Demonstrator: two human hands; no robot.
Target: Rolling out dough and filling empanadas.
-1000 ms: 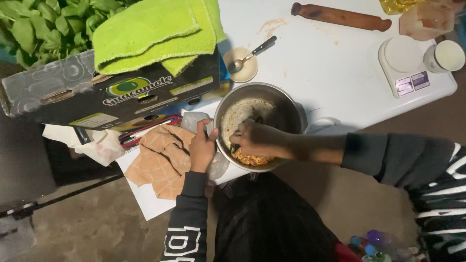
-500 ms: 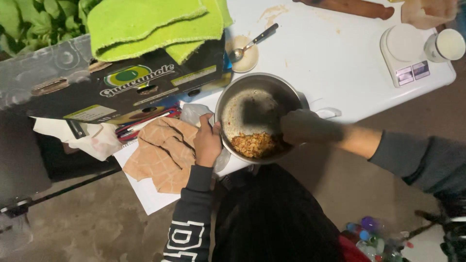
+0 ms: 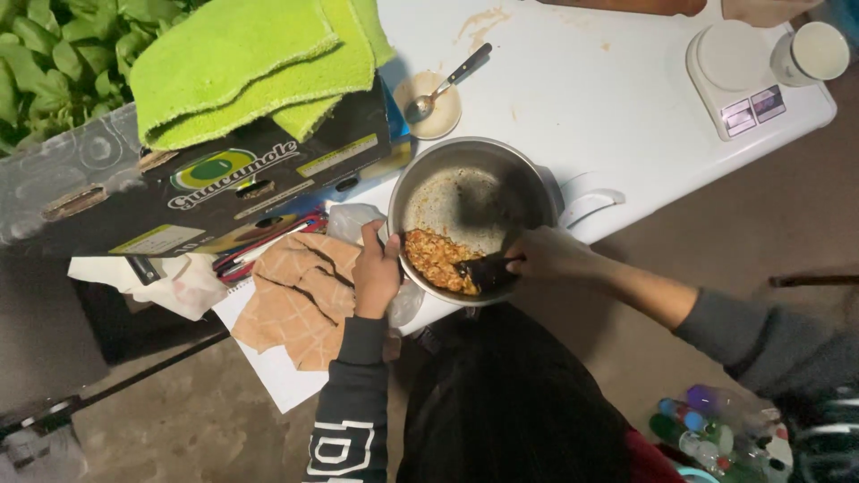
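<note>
A round metal pot [image 3: 465,192] stands at the near edge of a white table [image 3: 608,98]. Orange, chunky food [image 3: 434,259] lies heaped against its near-left wall. My left hand [image 3: 376,273], in a black sleeve, grips the pot's left rim. My right hand [image 3: 550,255], in a grey sleeve, reaches in from the right and holds a dark spatula [image 3: 490,268], whose blade rests in the pot beside the food. The far part of the pot's bottom is bare and smeared.
A small dish with a spoon [image 3: 428,103] sits behind the pot. A white kitchen scale [image 3: 734,76] and a cup [image 3: 810,49] stand far right. Left are a dark cardboard box [image 3: 215,179] under a green towel [image 3: 259,63], leafy greens [image 3: 54,54] and a brown cloth [image 3: 295,295].
My right hand went from the pot's middle out to its right rim, then back to the near side with the spatula. The food now lies more to the left. My left hand stayed on the rim.
</note>
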